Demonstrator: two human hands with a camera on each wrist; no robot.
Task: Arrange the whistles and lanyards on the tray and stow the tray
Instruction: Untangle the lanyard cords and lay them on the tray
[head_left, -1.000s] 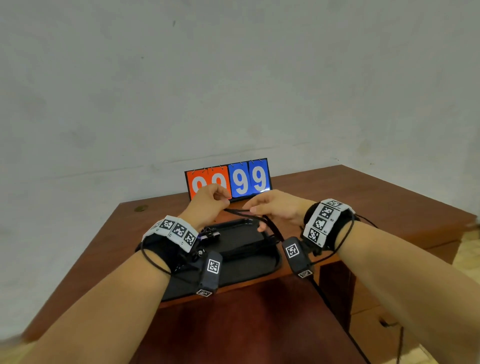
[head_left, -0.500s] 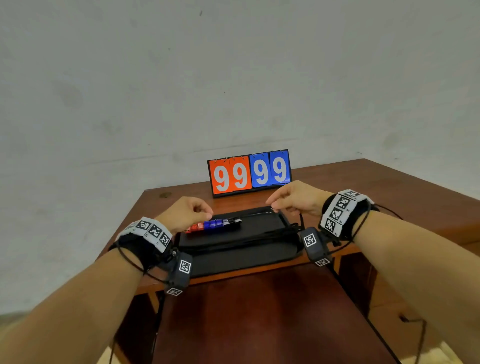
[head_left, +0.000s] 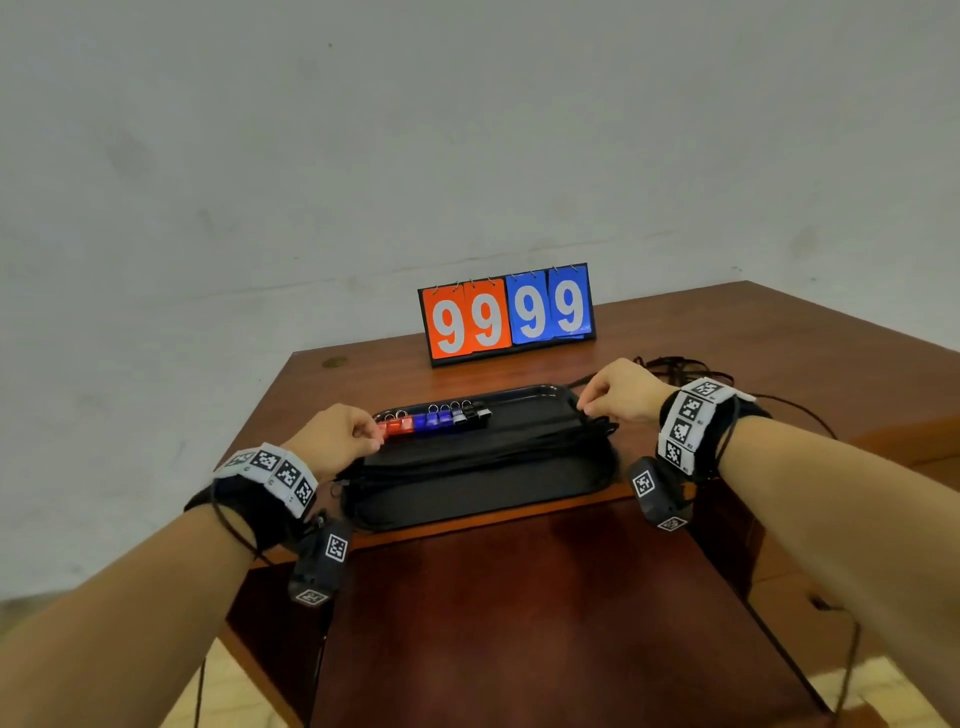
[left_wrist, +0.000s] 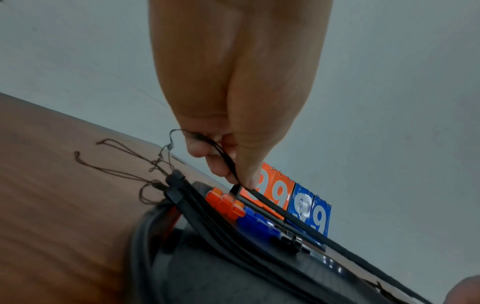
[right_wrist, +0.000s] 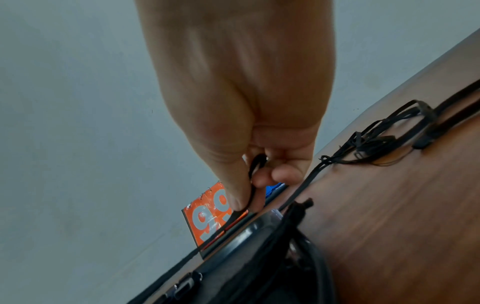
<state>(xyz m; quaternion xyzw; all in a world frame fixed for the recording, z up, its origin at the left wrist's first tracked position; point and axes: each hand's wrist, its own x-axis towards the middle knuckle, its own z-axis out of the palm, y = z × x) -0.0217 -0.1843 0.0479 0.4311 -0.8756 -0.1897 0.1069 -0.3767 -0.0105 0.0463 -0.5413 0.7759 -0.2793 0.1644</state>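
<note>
Black lanyard (left_wrist: 275, 207) stretched taut between both hands, one end pinched by left hand (head_left: 340, 434) fingers (left_wrist: 246, 170), other end pinched by right hand (head_left: 621, 389) fingers (right_wrist: 235, 197); stretched presumably to keep the cord straight for laying down alongside the rest. Held just above the tray (head_left: 483, 501), which sits on the table (head_left: 769, 338) between the two hands. Bundle of lanyards (head_left: 483, 449) already lying lengthwise across the tray middle, ends gathered just below each set of fingers, thin loop ends spilling onto the table by the left fingers. Whistles (head_left: 434, 422) in one tight row along the far side, just right of the left fingers: red, then blue, then black, rings pointing away; grouped by colour, likely for neatness. More loose cord (right_wrist: 389, 139) in a tangle on the table beyond the right fingers, so arranging probably not finished. Scoreboard (head_left: 506, 314) reading 99 99 upright, well beyond both hands. Judged step: lowering the stretched lanyard onto the bundle. Stowing not yet begun.
</note>
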